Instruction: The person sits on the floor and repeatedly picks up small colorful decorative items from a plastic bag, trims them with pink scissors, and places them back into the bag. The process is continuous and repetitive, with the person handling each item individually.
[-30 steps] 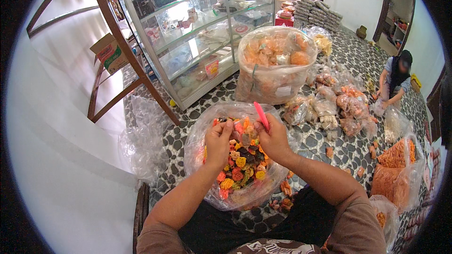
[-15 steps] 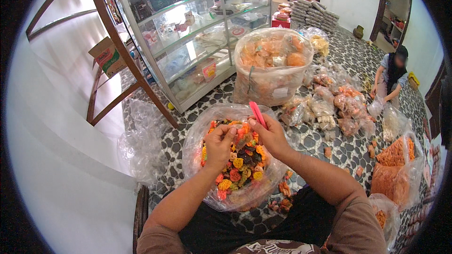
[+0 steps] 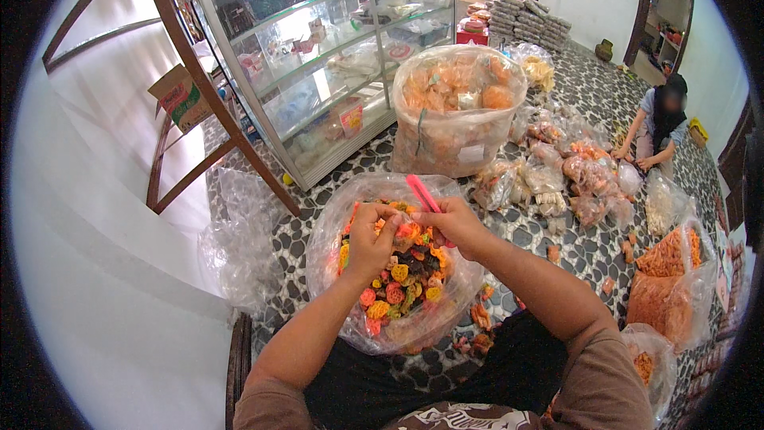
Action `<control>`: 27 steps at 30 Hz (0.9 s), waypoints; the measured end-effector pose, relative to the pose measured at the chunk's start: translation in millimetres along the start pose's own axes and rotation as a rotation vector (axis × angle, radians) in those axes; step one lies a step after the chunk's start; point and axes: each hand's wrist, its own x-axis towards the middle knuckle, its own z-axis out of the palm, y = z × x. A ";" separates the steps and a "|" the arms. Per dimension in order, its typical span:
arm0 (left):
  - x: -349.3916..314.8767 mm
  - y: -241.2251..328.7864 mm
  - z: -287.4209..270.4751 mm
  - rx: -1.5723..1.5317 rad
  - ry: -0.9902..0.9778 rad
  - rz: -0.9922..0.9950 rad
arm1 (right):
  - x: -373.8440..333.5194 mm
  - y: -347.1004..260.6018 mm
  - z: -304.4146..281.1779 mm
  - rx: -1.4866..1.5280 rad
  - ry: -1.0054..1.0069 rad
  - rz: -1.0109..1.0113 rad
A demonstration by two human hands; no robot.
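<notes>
My left hand (image 3: 371, 243) is closed, thumb and fingers pinching what looks like a small clear plastic bag of orange pieces (image 3: 407, 231). My right hand (image 3: 460, 227) meets it from the other side, wrapped round a slim pink tool (image 3: 422, 193) that points up and away; its exact kind is not clear. Both hands are over a large clear plastic bag (image 3: 325, 259), open at the top, standing on the floor between my legs. Inside lie yellow, orange, red and dark crinkled snack pieces (image 3: 400, 273), partly hidden by my hands.
Beyond stands a big full plastic sack (image 3: 434, 139) beside a glass display cabinet (image 3: 306, 72). Small filled bags (image 3: 585, 179) lie in a heap to the right, near another person (image 3: 664, 115). Bags of orange snacks (image 3: 660, 310) stand at my right; crumpled plastic (image 3: 239, 247) lies left.
My right hand has come slightly lower and closer to my left, and the pink tool has tilted further left. The other person's hands have moved lower.
</notes>
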 end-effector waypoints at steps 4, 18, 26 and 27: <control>-3.3 2.5 1.4 -0.065 -0.005 0.026 | -0.6 4.6 -4.5 -0.019 -0.059 0.017; -4.4 -8.0 6.3 -0.550 -0.060 -0.846 | 3.6 12.3 12.6 0.134 0.136 -0.304; 1.8 -16.2 -19.7 -0.529 0.030 -0.736 | 1.9 14.5 15.6 -0.272 0.202 -0.422; 2.3 -17.3 -21.9 -0.520 0.026 -0.715 | 1.9 15.2 16.8 -0.269 0.197 -0.400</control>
